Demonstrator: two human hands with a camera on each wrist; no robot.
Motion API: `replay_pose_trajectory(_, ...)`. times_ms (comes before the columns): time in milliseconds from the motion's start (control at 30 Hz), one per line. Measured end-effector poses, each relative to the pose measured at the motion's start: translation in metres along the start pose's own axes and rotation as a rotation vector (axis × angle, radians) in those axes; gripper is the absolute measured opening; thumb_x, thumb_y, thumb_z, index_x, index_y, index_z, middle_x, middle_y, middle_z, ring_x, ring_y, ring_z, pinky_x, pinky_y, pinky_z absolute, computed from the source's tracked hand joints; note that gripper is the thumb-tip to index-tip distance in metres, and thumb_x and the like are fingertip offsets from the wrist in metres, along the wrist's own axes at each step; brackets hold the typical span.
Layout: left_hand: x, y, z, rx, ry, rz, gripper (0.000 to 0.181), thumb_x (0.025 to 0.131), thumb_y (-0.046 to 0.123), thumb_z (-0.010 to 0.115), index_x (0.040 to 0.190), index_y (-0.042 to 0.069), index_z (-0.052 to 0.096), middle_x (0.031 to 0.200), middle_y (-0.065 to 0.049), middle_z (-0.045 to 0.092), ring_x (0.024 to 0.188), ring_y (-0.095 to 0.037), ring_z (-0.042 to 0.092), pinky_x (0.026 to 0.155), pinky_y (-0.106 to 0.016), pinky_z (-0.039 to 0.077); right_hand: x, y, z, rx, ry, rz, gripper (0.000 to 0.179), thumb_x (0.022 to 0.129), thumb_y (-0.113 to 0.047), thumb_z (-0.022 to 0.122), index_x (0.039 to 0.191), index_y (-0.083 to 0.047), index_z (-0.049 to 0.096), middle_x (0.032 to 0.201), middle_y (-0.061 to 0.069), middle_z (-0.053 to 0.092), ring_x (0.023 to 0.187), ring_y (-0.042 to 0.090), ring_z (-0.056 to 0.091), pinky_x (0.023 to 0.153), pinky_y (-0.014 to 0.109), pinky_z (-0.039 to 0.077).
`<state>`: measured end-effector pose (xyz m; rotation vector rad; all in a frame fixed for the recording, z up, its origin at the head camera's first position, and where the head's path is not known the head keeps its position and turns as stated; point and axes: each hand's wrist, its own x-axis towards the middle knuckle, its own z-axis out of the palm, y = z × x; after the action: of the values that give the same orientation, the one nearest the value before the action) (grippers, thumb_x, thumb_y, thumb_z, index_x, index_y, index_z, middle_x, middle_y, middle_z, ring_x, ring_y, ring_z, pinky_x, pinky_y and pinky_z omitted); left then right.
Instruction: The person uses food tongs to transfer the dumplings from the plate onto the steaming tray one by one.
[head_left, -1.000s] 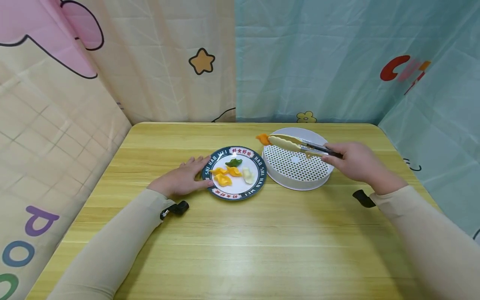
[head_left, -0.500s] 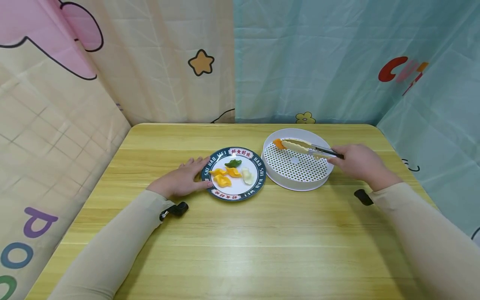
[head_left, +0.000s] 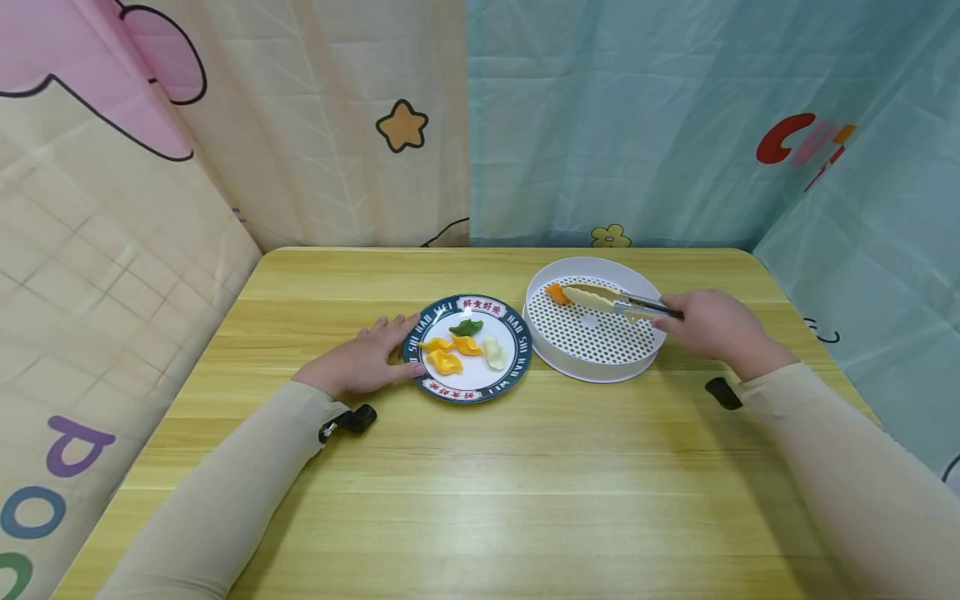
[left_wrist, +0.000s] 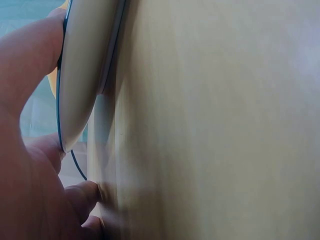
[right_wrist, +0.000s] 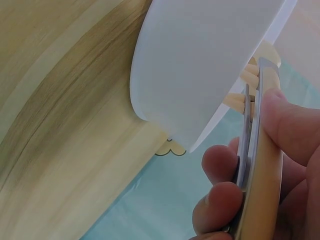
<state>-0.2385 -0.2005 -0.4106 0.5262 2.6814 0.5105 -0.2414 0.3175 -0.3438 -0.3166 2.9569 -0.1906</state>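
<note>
My right hand (head_left: 716, 329) grips a pair of tongs (head_left: 618, 302) by the handles, reaching over a white round steamer basket (head_left: 596, 367) with a perforated floor. At the tongs' tips an orange dumpling (head_left: 557, 293) lies low inside the basket, near its back left wall. My left hand (head_left: 367, 358) rests at the left rim of a plate (head_left: 468, 394) with a dark blue patterned border, its thumb on the rim and fingers spread along the edge. On the plate are several yellow dumplings (head_left: 446, 362), a green one (head_left: 467, 327) and a white one (head_left: 495, 352).
Plate and basket stand side by side on a wooden table (head_left: 480, 483), rims close together. Printed curtains (head_left: 330, 133) rise right behind the table's back edge and along both sides. A black wrist strap piece (head_left: 356, 418) sticks out below my left wrist.
The tongs have carried the orange dumpling from above the basket's left rim rightward and down into the basket. My left hand and the plate have stayed put.
</note>
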Motion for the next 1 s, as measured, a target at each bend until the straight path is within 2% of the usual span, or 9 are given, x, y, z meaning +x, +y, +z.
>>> replay_pose_trajectory(167,-0.0006,0.0012,-0.0003,-0.007,-0.001,0.000,0.104,0.093,0.080,0.054,0.171,0.029,0.009,0.178,-0.014,0.013,0.164,-0.045,0.007,0.131,-0.066,0.011,0.0001,0.0003,-0.0003,0.010,-0.011,0.017,0.065,0.105,-0.040,0.062,0.154,0.001,0.050,0.112,0.021,0.070,0.083,0.029,0.056,0.066,0.037,0.043)
replay_pose_trajectory(400,0.0000,-0.0001,0.0005,-0.008,-0.001,-0.001,0.103,0.093,0.080,0.054,0.171,0.029,0.010,0.178,-0.014,0.013,0.164,-0.045,0.007,0.131,-0.066,0.010,-0.0030,-0.0013,-0.0018,0.003,-0.007,0.001,0.063,0.105,-0.039,0.062,0.151,0.003,0.052,0.108,0.019,0.072,0.082,0.029,0.057,0.069,0.039,0.045)
replay_pose_trajectory(600,0.0005,-0.0011,0.0013,-0.008,-0.001,-0.002,0.104,0.092,0.081,0.054,0.171,0.030,0.010,0.178,-0.014,0.013,0.164,-0.044,0.007,0.131,-0.066,0.010,-0.0031,-0.0009,-0.0023,0.032,-0.021,0.013,0.064,0.106,-0.040,0.061,0.152,0.003,0.052,0.089,0.011,0.067,0.076,0.026,0.054,0.062,0.034,0.040)
replay_pose_trajectory(833,0.0002,-0.0006,0.0011,-0.005,0.002,-0.001,0.105,0.091,0.083,0.053,0.171,0.030,0.009,0.178,-0.013,0.013,0.164,-0.044,0.007,0.131,-0.065,0.011,-0.0039,-0.0014,-0.0031,0.042,0.003,0.010,0.063,0.105,-0.041,0.062,0.151,0.002,0.053,0.102,0.015,0.072,0.082,0.028,0.057,0.067,0.036,0.043)
replay_pose_trajectory(1000,0.0001,-0.0012,0.0012,0.002,0.007,0.003,0.104,0.092,0.083,0.052,0.171,0.031,0.009,0.178,-0.013,0.013,0.164,-0.043,0.007,0.131,-0.064,0.012,-0.0049,-0.0072,-0.0048,0.063,0.057,-0.011,0.056,0.105,-0.039,0.064,0.146,-0.003,0.059,0.098,0.012,0.072,0.078,0.026,0.056,0.064,0.035,0.042)
